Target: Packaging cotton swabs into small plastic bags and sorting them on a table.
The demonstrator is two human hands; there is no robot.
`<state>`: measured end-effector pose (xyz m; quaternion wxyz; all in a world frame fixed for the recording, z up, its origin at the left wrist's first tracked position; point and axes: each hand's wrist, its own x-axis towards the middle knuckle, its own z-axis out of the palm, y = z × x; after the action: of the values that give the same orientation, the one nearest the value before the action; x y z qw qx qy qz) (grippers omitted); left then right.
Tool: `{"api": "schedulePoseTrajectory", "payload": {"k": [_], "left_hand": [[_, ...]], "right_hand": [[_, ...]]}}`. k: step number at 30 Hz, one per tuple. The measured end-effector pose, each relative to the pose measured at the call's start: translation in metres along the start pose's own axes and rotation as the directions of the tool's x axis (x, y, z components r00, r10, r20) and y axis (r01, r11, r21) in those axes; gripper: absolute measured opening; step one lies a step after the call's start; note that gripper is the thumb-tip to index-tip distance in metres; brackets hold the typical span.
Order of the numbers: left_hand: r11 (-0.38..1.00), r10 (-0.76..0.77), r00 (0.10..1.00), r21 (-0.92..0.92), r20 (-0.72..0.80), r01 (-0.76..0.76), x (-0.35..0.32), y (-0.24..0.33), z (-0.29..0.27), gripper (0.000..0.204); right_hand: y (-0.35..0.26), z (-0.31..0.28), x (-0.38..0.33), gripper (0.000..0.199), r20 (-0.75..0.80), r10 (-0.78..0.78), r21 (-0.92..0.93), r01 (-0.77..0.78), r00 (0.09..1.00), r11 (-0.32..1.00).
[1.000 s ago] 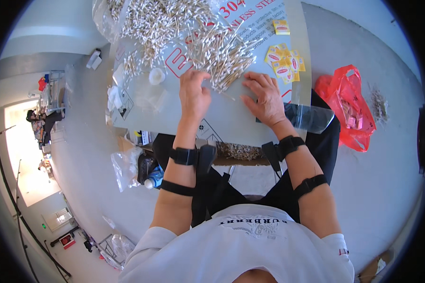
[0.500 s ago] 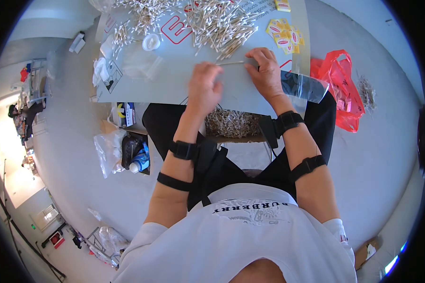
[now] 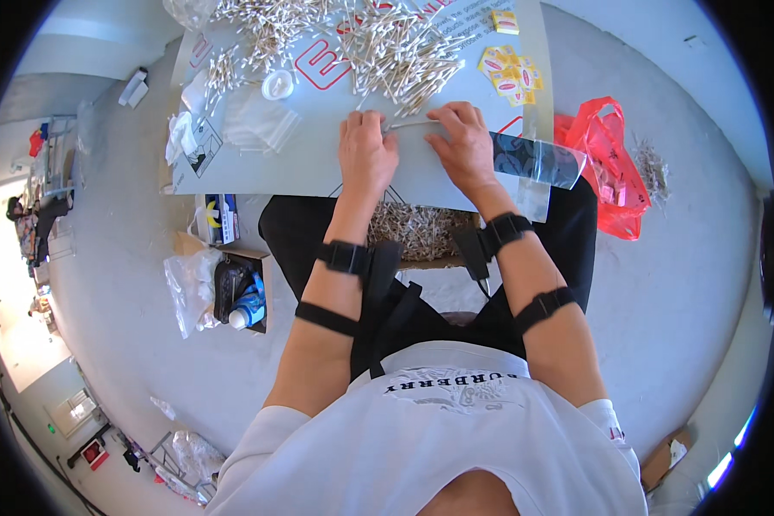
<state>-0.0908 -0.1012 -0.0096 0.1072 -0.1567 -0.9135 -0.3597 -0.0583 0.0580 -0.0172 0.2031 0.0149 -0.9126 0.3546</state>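
Note:
A cotton swab [image 3: 411, 124] lies crosswise between my two hands, just above or on the grey tabletop sheet [image 3: 318, 163]. My right hand [image 3: 463, 148] has its bent index finger and thumb around the swab's right end. Close to the swab's left end is my left hand [image 3: 367, 153], fingers bent downward and thumb apart from them; nothing shows in it. Directly beyond the hands spreads a large pile of cotton swabs [image 3: 404, 60]. Farther left is a second swab pile [image 3: 267, 30], with a smaller cluster [image 3: 224, 69] beside it.
Left of the hands are a round white container [image 3: 277, 84], clear plastic bags [image 3: 258, 125] and crumpled white tissue [image 3: 181, 138]. Yellow packets [image 3: 509, 73] lie at the right. A box of swabs [image 3: 417, 232] sits below the table edge; a red bag [image 3: 615, 172] is on the right.
My left hand, blurred before, now looks still and rests farther forward, near the swab. The right hand and the swab appear slightly lower and to the left, as does the whole right side of the view.

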Motion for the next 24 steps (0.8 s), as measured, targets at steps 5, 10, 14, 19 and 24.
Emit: {"api": "schedulePoseTrajectory", "payload": {"k": [5, 10, 14, 19, 24], "left_hand": [[0.970, -0.004, 1.000, 0.242, 0.031, -0.003, 0.005, -0.004, 0.006, 0.015], [0.983, -0.007, 0.999, 0.183, 0.040, 0.000, -0.012, -0.011, -0.005, 0.012], [0.975, -0.019, 1.000, 0.223, 0.006, 0.017, -0.017, 0.000, -0.005, 0.013], [0.973, 0.062, 0.997, 0.220, 0.054, -0.072, -0.015, 0.002, 0.001, 0.017], [0.994, 0.031, 0.998, 0.100, 0.049, -0.036, -0.015, 0.006, 0.008, 0.019]], "right_hand": [[0.010, -0.002, -0.003, 0.016, 0.105, -0.055, -0.066, 0.062, 0.993, 0.996], [0.018, -0.036, -0.031, 0.009, 0.116, -0.116, 0.010, 0.116, 0.986, 0.993], [0.018, -0.044, -0.038, 0.009, 0.139, -0.073, 0.013, 0.072, 0.988, 0.997], [0.020, -0.044, -0.038, 0.009, 0.119, -0.059, 0.082, 0.050, 0.991, 0.995], [0.026, -0.043, -0.040, 0.009, 0.106, -0.053, 0.115, 0.041, 0.993, 0.992]]}}
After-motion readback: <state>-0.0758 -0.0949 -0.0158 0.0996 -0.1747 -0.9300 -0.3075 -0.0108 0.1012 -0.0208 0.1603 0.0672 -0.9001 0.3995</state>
